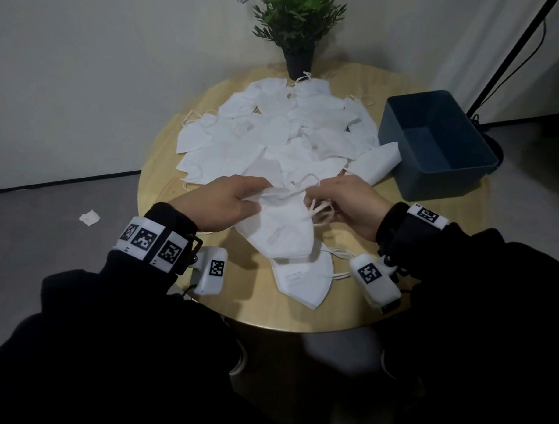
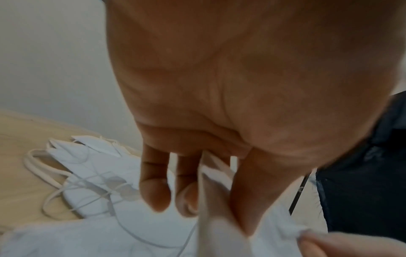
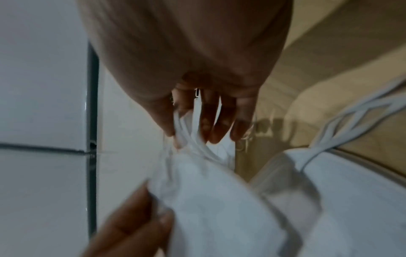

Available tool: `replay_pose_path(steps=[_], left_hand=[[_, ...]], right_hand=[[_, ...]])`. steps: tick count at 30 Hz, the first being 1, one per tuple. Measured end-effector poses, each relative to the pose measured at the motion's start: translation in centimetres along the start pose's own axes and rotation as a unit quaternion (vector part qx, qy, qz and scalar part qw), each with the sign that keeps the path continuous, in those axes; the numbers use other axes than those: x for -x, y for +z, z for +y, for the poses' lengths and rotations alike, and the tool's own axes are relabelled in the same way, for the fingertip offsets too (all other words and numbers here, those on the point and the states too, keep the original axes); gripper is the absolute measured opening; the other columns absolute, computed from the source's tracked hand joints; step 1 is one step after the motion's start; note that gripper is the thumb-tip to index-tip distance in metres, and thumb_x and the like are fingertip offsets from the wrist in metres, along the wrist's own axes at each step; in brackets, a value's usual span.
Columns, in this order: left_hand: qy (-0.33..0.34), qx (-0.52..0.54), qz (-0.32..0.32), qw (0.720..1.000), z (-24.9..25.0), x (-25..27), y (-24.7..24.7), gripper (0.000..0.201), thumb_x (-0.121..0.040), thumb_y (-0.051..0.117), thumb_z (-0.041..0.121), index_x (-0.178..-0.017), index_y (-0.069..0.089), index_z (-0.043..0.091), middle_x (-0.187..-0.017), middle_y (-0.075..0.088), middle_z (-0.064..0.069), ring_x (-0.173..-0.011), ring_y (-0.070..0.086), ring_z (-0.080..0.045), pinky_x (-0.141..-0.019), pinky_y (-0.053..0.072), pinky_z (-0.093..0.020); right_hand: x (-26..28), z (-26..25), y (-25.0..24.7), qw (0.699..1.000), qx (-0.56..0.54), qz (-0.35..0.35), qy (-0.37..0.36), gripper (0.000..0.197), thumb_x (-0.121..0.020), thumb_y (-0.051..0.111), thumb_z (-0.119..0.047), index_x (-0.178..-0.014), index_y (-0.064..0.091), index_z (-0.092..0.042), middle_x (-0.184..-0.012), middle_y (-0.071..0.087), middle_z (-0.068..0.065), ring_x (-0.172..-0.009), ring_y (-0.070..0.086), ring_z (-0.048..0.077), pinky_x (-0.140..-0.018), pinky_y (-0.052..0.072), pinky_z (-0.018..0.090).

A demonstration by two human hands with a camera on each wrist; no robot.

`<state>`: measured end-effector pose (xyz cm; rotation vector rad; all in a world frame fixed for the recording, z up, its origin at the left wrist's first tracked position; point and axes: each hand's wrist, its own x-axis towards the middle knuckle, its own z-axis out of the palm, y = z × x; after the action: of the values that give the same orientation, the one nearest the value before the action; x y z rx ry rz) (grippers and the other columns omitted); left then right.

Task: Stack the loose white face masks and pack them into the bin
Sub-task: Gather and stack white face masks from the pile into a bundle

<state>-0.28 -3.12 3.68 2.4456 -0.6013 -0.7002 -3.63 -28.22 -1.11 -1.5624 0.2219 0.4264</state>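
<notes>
A folded white face mask (image 1: 282, 230) hangs between both hands above the near part of the round wooden table (image 1: 162, 171). My left hand (image 1: 230, 201) pinches its left top edge (image 2: 211, 200). My right hand (image 1: 344, 203) pinches the right end and its ear loops (image 3: 191, 139). Below it another folded mask (image 1: 302, 280) lies flat near the table's front edge. A big loose pile of white masks (image 1: 278, 132) covers the table's middle. The dark blue bin (image 1: 434, 143) stands at the right with no masks visible inside.
A potted green plant (image 1: 297, 30) stands at the table's far edge behind the pile. One mask (image 1: 376, 164) leans against the bin's left wall. A scrap of white paper (image 1: 90, 217) lies on the grey floor at left. A black stand pole (image 1: 519, 41) rises at the right.
</notes>
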Motion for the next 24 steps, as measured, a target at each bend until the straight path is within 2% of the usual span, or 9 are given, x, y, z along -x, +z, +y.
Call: replay_pose_path(steps=[2, 4, 7, 11, 15, 17, 20, 22, 24], left_hand=[[-0.008, -0.031, -0.015, 0.999, -0.3, 0.0, 0.3, 0.032, -0.104, 0.056, 0.017, -0.131, 0.060, 0.033, -0.118, 0.066, 0.015, -0.109, 0.060, -0.011, -0.091, 0.046, -0.030], [-0.007, -0.037, -0.030, 0.999, -0.4, -0.1, 0.5, 0.024, -0.105, 0.057, 0.023, -0.124, 0.057, 0.038, -0.105, 0.063, 0.027, -0.101, 0.059, -0.003, -0.086, 0.042, -0.029], [-0.009, -0.024, -0.061, 0.998, 0.0, 0.3, 0.3, 0.019, -0.104, 0.059, 0.023, -0.117, 0.062, 0.037, -0.096, 0.067, 0.030, -0.092, 0.060, 0.007, -0.085, 0.046, -0.028], [-0.013, -0.027, -0.104, 0.994, 0.4, 0.7, 0.4, 0.021, -0.102, 0.062, 0.022, -0.120, 0.067, 0.033, -0.113, 0.071, 0.011, -0.109, 0.064, -0.012, -0.101, 0.048, -0.037], [0.031, -0.106, -0.160, 0.981, 1.8, -0.5, 3.3, 0.023, -0.100, 0.060, 0.020, -0.106, 0.060, 0.042, -0.112, 0.064, 0.009, -0.106, 0.058, -0.014, -0.094, 0.046, -0.037], [0.041, -0.147, -0.178, 0.972, 2.3, -1.5, 5.1, 0.018, -0.100, 0.057, 0.018, -0.105, 0.058, 0.034, -0.109, 0.062, 0.004, -0.102, 0.056, -0.017, -0.088, 0.044, -0.036], [0.046, -0.187, -0.161, 0.968, 2.4, -2.8, 6.7, 0.011, -0.100, 0.053, 0.015, -0.109, 0.056, 0.018, -0.102, 0.062, -0.003, -0.098, 0.057, -0.025, -0.081, 0.043, -0.037], [0.037, -0.225, -0.141, 0.963, 2.2, -3.3, 7.4, 0.011, -0.099, 0.053, 0.017, -0.109, 0.053, 0.019, -0.102, 0.059, -0.004, -0.099, 0.057, -0.028, -0.079, 0.042, -0.037], [0.031, -0.253, -0.106, 0.961, 1.7, -3.5, 8.0, 0.027, -0.096, 0.056, 0.021, -0.123, 0.053, 0.023, -0.113, 0.057, -0.003, -0.108, 0.055, -0.028, -0.086, 0.044, -0.039]], right_hand=[[0.4, -0.8, -0.4, 0.988, -0.151, -0.014, 0.037, 0.018, -0.100, 0.057, -0.013, -0.085, 0.062, -0.004, -0.080, 0.067, 0.012, -0.074, 0.069, 0.025, -0.072, 0.061, 0.035], [0.9, -1.2, -0.8, 0.970, -0.229, -0.036, 0.073, 0.023, -0.099, 0.051, -0.017, -0.077, 0.054, -0.011, -0.065, 0.051, 0.006, -0.057, 0.057, 0.021, -0.062, 0.054, 0.034], [1.8, -0.7, -1.9, 0.988, -0.113, -0.055, 0.093, 0.025, -0.098, 0.056, -0.010, -0.075, 0.051, -0.018, -0.056, 0.030, -0.002, -0.047, 0.036, 0.014, -0.058, 0.036, 0.034], [3.2, 1.0, -3.3, 0.991, 0.052, -0.043, 0.117, 0.018, -0.091, 0.062, 0.008, -0.099, 0.062, -0.008, -0.056, 0.051, 0.007, -0.047, 0.052, 0.018, -0.058, 0.043, 0.032], [4.7, 2.5, -3.2, 0.976, 0.166, -0.040, 0.132, 0.007, -0.089, 0.062, 0.005, -0.090, 0.066, -0.001, -0.065, 0.066, 0.019, -0.058, 0.064, 0.030, -0.058, 0.057, 0.035], [4.9, 3.1, -3.1, 0.966, 0.221, -0.019, 0.131, 0.008, -0.088, 0.062, 0.007, -0.091, 0.067, 0.002, -0.066, 0.070, 0.018, -0.063, 0.070, 0.030, -0.063, 0.061, 0.039], [5.0, 3.8, -2.8, 0.953, 0.275, 0.014, 0.126, 0.012, -0.083, 0.070, 0.004, -0.095, 0.069, 0.003, -0.071, 0.075, 0.018, -0.059, 0.072, 0.025, -0.063, 0.062, 0.039], [4.9, 4.0, -2.7, 0.942, 0.312, 0.039, 0.116, 0.017, -0.079, 0.078, 0.001, -0.093, 0.070, -0.001, -0.071, 0.075, 0.015, -0.048, 0.066, 0.020, -0.051, 0.057, 0.032], [4.8, 4.2, -2.6, 0.930, 0.349, 0.052, 0.102, 0.024, -0.074, 0.085, -0.008, -0.091, 0.068, -0.008, -0.064, 0.074, 0.010, -0.046, 0.066, 0.020, -0.048, 0.054, 0.031]])
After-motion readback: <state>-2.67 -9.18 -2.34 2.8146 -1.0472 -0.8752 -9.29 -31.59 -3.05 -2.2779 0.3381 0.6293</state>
